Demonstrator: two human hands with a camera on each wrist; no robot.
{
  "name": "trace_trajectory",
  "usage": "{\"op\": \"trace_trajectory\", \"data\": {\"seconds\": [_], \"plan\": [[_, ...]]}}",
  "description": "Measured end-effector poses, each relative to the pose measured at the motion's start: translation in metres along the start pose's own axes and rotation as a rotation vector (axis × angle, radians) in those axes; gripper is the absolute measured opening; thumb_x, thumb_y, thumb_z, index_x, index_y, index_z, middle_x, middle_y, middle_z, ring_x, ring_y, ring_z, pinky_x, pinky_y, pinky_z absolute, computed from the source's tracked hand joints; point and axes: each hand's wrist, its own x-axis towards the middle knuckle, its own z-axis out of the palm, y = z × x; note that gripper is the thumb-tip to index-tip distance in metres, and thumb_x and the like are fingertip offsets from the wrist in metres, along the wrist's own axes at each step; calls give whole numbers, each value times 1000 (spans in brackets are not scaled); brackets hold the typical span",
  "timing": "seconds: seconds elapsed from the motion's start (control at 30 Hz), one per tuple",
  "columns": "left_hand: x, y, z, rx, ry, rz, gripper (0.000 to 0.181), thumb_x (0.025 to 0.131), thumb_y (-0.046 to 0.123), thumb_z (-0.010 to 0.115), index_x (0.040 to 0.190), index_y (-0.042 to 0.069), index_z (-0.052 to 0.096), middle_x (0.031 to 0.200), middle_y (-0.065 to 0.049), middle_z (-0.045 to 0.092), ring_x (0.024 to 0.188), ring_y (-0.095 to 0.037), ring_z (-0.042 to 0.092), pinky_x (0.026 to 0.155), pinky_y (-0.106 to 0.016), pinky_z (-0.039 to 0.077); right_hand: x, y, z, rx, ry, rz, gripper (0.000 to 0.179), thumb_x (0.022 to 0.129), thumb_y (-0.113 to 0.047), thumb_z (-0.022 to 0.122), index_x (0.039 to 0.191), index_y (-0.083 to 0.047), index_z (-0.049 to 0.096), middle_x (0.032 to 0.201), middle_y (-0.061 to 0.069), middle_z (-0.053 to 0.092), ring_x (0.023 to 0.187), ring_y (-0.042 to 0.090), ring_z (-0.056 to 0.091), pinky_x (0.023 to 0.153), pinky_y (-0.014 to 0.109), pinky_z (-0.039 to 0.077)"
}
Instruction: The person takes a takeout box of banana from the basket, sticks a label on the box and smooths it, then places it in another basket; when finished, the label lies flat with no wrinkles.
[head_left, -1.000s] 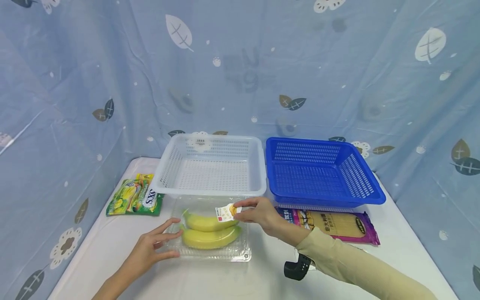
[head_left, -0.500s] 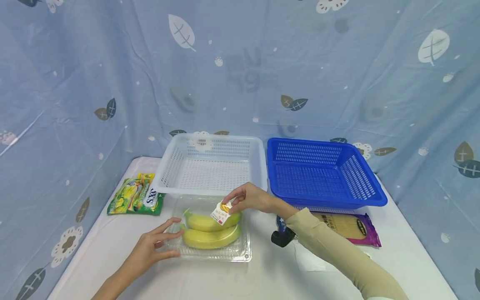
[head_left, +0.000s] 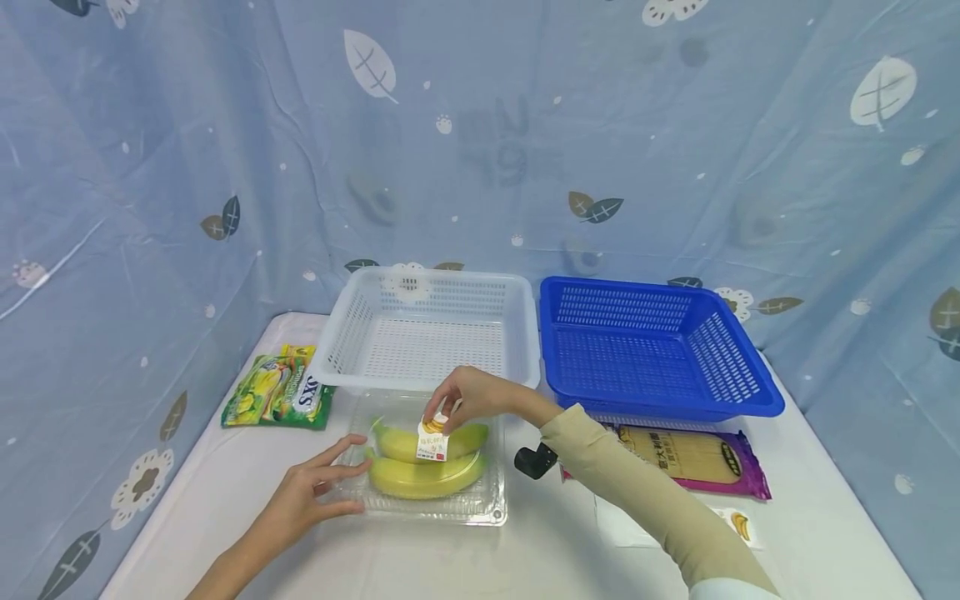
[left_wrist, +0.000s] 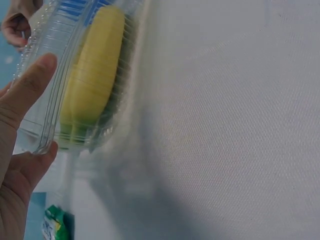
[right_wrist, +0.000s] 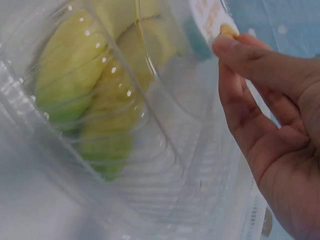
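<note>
Two bananas (head_left: pixel 427 477) lie inside a clear plastic clamshell box (head_left: pixel 480 510) on the white table. My left hand (head_left: pixel 303 492) rests at the box's left side, fingers spread along its edge. The left wrist view has its thumb and a finger (left_wrist: pixel 31 82) at the box's ridged side. Over the box, my right hand (head_left: pixel 474 396) pinches a small white sticker (head_left: pixel 432 446) with a banana picture and print. It hangs upright in front of the bananas, held between thumb and fingertips; the right wrist view catches part of the sticker (right_wrist: pixel 207 17) above the lid.
Behind the box stand a white basket (head_left: pixel 427 383) and a blue basket (head_left: pixel 660 400). Green snack packets (head_left: pixel 281 392) lie at left. A purple noodle pack (head_left: pixel 690 457) and a white sheet with a banana sticker (head_left: pixel 738 525) lie at right, partly under the right sleeve.
My right hand has moved left over the box, and the pinched sticker has turned from sideways to upright. The sheet at right is now less covered. The left hand has stayed at the box.
</note>
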Motion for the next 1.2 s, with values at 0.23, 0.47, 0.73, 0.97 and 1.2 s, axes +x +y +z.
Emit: {"op": "trace_trajectory", "data": {"seconds": [0.23,0.47,0.73,0.97,1.2], "plan": [[0,-2,-1,19,2,0,52,65,17,85,113,5,70,140,-15,49,99,-16,65,70,-46,56,7,-6,9,-190,8,1,23,74,3,79,95,-5,75,96,2,73,82,8,63,73,14,51],[-1,-5,0,26,17,37,50,66,19,85,113,7,71,139,-14,51,101,-18,65,68,-47,56,4,-13,18,-346,29,-18,34,75,3,78,108,-3,71,114,5,69,99,17,62,81,16,49],[-1,-4,1,31,21,44,50,66,16,85,113,8,71,139,-14,51,108,-27,61,68,-47,56,-8,-9,27,-74,246,-60,25,81,10,69,105,5,68,106,16,69,94,24,67,81,18,52],[-1,-3,2,20,13,40,50,66,15,85,113,6,71,138,-15,51,108,-19,61,70,-47,56,-12,4,33,189,414,-57,23,86,9,65,109,7,66,112,18,67,105,25,65,88,24,51],[-1,-3,2,15,20,42,50,67,18,85,113,7,71,138,-17,51,109,-17,60,69,-48,56,-12,10,36,320,274,-48,21,90,5,62,110,11,63,109,23,67,103,26,65,87,23,51]]}}
